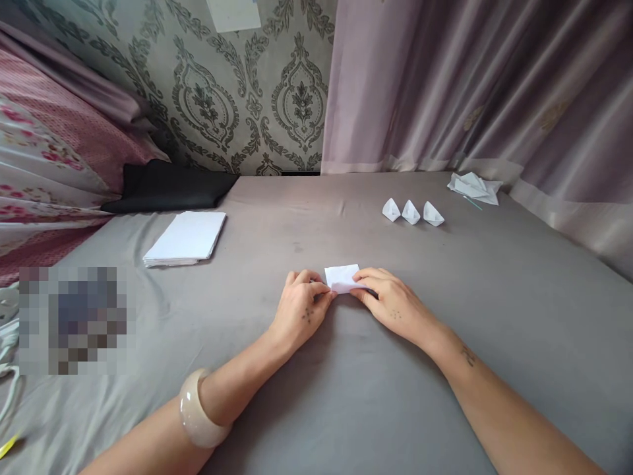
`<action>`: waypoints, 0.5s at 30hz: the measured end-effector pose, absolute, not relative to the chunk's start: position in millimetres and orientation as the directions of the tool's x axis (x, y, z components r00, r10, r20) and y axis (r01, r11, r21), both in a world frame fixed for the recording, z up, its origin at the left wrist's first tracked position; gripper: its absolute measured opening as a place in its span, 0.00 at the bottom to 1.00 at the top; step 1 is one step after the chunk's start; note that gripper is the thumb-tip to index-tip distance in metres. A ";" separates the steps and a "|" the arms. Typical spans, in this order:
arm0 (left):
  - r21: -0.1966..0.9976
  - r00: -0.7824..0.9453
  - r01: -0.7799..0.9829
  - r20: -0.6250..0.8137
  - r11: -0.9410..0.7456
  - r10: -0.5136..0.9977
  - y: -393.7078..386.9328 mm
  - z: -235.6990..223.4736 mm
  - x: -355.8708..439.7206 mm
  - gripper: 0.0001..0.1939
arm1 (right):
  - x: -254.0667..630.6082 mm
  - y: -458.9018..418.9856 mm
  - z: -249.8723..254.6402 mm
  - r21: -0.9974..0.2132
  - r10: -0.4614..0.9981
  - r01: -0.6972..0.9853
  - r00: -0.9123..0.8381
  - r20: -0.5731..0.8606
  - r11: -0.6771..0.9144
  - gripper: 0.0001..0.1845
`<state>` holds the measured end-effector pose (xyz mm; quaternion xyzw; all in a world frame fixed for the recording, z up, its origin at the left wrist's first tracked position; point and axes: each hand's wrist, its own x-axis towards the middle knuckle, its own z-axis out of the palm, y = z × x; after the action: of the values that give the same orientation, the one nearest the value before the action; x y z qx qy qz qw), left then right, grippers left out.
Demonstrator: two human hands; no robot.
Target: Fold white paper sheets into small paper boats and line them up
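A small folded sheet of white paper [340, 274] lies at the middle of the grey cloth, its near edge turned up. My left hand [302, 305] pinches the paper's near left corner between thumb and fingers. On the other side, my right hand [390, 300] grips the right edge, thumb underneath and fingers on top. Part of the paper's right side is hidden behind those fingers. Three folded paper boats, among them a middle one [411, 212], stand in a row beyond my right hand.
A stack of white paper [185, 237] sits at the left, near a black cloth [173, 187]. More white paper pieces [475, 187] lie at the back right beside a thin greenish stick [473, 203]. White cables [8, 369] run along the left edge. Curtains [420, 86] hang behind.
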<state>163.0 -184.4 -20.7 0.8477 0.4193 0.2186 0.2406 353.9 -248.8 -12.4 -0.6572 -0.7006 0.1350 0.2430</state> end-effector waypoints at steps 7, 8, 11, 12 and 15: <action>0.662 0.435 0.651 0.076 -0.371 0.897 -178.8 -21.9 173.2 0.13 | 352.4 -233.5 -22.4 -0.673 0.967 0.734 0.228 0.118 -0.090 0.17; 0.656 0.433 0.654 0.082 -0.376 0.898 -178.0 -23.8 174.2 0.14 | 350.6 -232.9 -23.3 -0.654 0.960 0.750 0.243 0.138 -0.096 0.17; 0.638 0.425 0.666 0.100 -0.386 0.900 -175.9 -29.3 176.5 0.15 | 346.4 -231.6 -26.5 -0.596 0.938 0.796 0.276 0.208 -0.103 0.19; 0.637 0.422 0.667 0.103 -0.386 0.901 -175.4 -30.5 177.1 0.14 | 345.7 -231.2 -27.8 -0.583 0.933 0.806 0.281 0.223 -0.103 0.19; 0.654 0.411 0.659 0.100 -0.371 0.906 -174.6 -31.5 178.4 0.14 | 345.7 -229.4 -31.9 -0.560 0.928 0.821 0.287 0.237 -0.111 0.19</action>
<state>178.4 -174.6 -31.5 0.7957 0.4919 0.2293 0.2689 345.7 -229.4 -31.9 -0.7402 -0.5909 0.0865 0.3091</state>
